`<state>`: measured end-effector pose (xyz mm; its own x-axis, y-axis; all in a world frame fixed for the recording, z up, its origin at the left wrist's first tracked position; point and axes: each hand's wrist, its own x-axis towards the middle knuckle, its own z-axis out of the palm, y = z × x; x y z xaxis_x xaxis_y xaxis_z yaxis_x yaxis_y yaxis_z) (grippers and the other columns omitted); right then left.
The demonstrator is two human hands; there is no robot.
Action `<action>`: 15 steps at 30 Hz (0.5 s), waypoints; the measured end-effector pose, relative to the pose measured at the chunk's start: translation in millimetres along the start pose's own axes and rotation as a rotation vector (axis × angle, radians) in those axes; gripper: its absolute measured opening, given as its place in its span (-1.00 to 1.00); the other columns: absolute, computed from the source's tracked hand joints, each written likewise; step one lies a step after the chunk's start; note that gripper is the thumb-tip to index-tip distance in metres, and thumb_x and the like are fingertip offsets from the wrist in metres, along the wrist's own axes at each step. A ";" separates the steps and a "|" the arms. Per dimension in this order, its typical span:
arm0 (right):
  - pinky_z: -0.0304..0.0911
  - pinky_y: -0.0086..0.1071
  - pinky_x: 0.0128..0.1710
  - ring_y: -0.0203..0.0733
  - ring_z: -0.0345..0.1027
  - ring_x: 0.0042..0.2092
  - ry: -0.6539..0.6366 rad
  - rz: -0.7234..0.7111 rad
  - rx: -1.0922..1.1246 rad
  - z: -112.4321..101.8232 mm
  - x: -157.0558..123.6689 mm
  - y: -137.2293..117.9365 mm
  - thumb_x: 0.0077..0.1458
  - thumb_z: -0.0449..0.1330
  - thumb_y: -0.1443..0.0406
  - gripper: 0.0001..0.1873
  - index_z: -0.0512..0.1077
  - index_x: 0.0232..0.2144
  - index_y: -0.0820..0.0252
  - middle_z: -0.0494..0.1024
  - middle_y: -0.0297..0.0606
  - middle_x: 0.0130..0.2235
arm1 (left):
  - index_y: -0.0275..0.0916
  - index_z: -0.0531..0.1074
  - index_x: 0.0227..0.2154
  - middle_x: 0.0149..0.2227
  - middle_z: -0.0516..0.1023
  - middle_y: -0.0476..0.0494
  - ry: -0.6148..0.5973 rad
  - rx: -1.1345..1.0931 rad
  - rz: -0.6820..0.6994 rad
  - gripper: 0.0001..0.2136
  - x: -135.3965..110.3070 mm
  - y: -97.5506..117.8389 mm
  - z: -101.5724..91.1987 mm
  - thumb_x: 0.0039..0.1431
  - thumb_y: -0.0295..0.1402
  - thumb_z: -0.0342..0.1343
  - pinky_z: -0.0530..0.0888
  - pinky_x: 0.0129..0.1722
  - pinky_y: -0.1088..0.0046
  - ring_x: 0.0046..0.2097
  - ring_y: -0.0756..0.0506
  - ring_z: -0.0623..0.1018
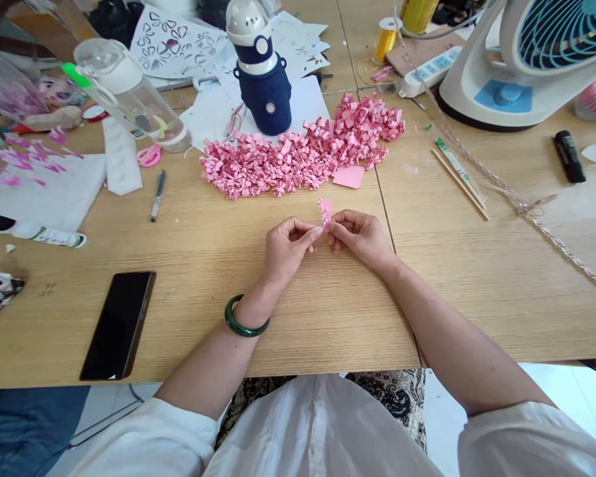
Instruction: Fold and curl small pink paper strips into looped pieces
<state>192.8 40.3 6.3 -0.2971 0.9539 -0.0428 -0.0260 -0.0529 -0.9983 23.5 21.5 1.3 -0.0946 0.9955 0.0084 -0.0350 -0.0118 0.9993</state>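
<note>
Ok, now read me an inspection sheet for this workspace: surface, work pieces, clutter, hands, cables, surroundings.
Surface: wood-grain table; things crowd its far side.
Work pieces: small pink piece in hand; pile of pink curls beyond, pink square at its near edge.
Clutter: phone, pen, clear bottle, blue bottle, sticks, marker, fan.
Hands: left hand and right hand both pinch the small pink piece.
Cables: cable beyond the power strip; twisted cord at right.
Surroundings: pale floor, blue fabric at lower left.

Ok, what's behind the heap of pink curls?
A dark blue bottle and white paper show behind the heap of pink curls. The heap hides some of the paper's near part.
</note>
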 end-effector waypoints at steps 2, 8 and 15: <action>0.28 -0.47 -0.53 -0.38 0.34 -0.55 -0.015 -0.014 0.008 0.3 0.2 1.1 0.07 0.40 -0.03 -0.57 0.45 -0.39 0.21 0.52 -0.35 -0.50 | -0.27 0.52 -0.52 -0.58 0.51 0.05 -0.023 -0.004 -0.012 -0.70 -0.1 0.1 0.0 -0.07 -0.17 0.47 0.48 -0.55 0.57 -0.60 0.09 0.43; 0.25 -0.49 -0.56 -0.40 0.34 -0.58 -0.027 -0.004 0.034 0.5 0.3 1.1 0.03 0.42 -0.04 -0.54 0.42 -0.43 0.21 0.51 -0.37 -0.53 | -0.27 0.55 -0.47 -0.55 0.55 0.02 -0.039 0.003 -0.020 -0.68 -0.3 -0.8 -1.1 -0.03 -0.11 0.46 0.50 -0.54 0.56 -0.58 0.08 0.46; 0.31 -0.49 -0.56 -0.38 0.39 -0.58 0.037 0.025 0.084 -0.6 1.0 -0.7 -0.03 0.44 -0.09 -0.48 0.40 -0.45 0.20 0.54 -0.36 -0.54 | -0.27 0.65 -0.32 -0.34 0.67 -0.13 -0.051 -0.029 -0.017 -0.57 0.1 2.0 -2.3 0.17 0.07 0.27 0.55 -0.48 0.52 -0.55 0.06 0.52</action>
<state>193.0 41.5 6.9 -0.2631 0.9621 -0.0712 -0.0993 -0.1004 -0.9900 21.1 21.4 3.2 -0.0432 0.9990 -0.0064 -0.0653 0.0036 0.9979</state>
